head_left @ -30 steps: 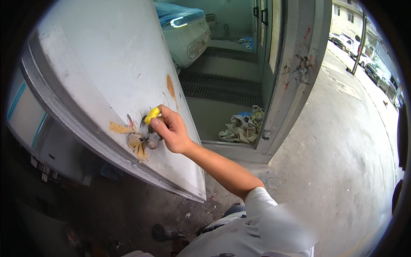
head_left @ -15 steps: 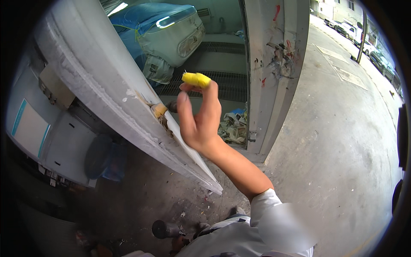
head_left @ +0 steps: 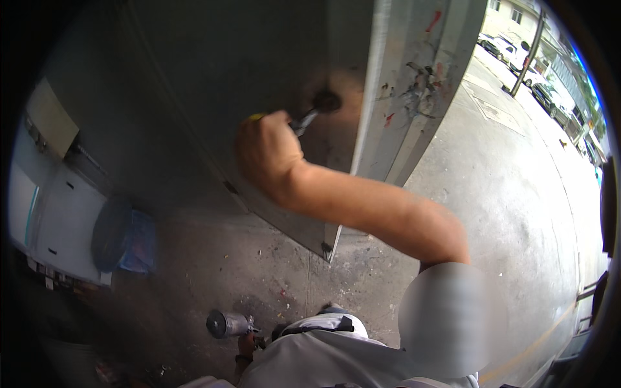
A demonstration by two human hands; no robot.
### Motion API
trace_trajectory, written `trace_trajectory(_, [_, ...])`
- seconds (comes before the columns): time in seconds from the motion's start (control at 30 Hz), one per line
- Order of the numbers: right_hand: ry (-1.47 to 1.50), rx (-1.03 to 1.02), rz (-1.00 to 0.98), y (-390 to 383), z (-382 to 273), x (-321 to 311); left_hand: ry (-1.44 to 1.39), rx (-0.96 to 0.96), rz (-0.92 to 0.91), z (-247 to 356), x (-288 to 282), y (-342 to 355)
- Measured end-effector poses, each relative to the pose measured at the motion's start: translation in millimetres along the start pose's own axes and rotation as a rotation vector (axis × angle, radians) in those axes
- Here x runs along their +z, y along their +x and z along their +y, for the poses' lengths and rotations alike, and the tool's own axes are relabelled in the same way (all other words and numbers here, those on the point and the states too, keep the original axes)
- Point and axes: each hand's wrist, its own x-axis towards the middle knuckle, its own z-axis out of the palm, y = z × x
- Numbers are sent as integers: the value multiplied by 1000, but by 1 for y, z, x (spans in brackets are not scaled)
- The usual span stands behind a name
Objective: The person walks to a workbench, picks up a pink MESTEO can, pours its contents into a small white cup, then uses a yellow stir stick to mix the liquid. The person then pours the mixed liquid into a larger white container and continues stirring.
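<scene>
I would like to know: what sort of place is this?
Probably the entrance of a paint workshop: the left hand holds what looks like a spray gun, the door frame is smeared with colour, and cars stand outdoors beyond.

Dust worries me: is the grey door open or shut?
Open, apparently: the grey door juts outward, its lower corner forward of the doorpost.

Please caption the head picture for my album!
Right hand at a dark metal handle on a grey door; left hand holding a tool with a grey cylindrical cup.

Grey door (head_left: 252, 84) as barrier before the right hand (head_left: 268, 152), free room rightward over the concrete floor (head_left: 491, 194)
</scene>
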Motion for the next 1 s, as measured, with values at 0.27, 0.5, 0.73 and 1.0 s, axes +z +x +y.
trace_trajectory(0.27, [-359,16,787,47,150,132,32,12,274,-3,-16,1])
trace_trajectory(0.5, [-361,-10,552,22,248,205,-100,-133,226,30,-25,2])
trace_trajectory(0.73, [103,314,755,53,114,217,-345,-233,502,16,-135,56])
trace_trajectory(1.0, [1577,-804,-195,75,-466,187,-1086,-563,766,8,-282,77])
